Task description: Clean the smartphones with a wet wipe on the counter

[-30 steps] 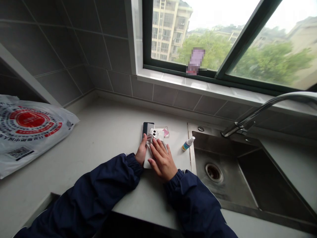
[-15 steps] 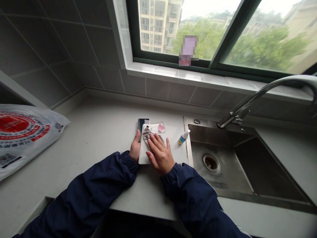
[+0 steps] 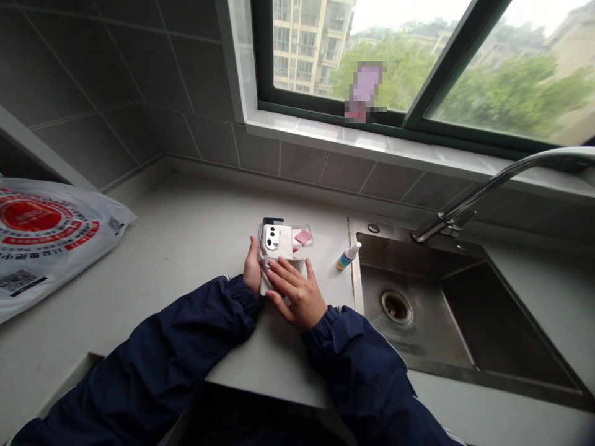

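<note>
Head view: the left hand has its fingers wrapped around the white phone over the table, while the right hand, fingers flat and slightly parted, presses a grey cloth against it.

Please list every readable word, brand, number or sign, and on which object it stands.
No text reads clearly.
Plastic bag: Chinese characters, too blurred; two QR codes.
Small bottle label: too small.
White phone: tiny mark beside camera, too small.
Purple item by window: pixelated.
</note>
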A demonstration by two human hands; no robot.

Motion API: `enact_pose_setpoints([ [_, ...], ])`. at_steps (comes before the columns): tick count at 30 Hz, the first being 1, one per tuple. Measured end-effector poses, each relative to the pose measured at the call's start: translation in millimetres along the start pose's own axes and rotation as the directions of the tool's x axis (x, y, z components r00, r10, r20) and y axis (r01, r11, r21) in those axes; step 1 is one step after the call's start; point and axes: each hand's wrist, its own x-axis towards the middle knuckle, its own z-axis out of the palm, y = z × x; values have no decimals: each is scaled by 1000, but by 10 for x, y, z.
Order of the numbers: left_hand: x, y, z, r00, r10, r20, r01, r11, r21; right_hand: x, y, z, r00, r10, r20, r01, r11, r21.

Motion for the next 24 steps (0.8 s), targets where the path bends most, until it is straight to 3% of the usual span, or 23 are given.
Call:
enact_pose_setpoints([
  [6,-43,-134,121,982,-45,184,60,995,-74,-25,104,104,983,184,19,-179,972,-153],
  [12,-71,-227,142,950,-22,310,44,997,-61,-26,171,90,980,185,-78,-196,966,-169],
  [18,-16,-128,94,985,-28,172,45,995,-93,-10,90,35,994,106,-27,-109,988,-109],
  [22,-2,-40,60,998,27,58,-24,999,-43,-1,11,-14,998,9,-56,-10,1000,-5],
  [24,-7,-7,35,1000,4,24,-4,1000,-22,5,-22,-41,996,-38,-79,42,998,49],
])
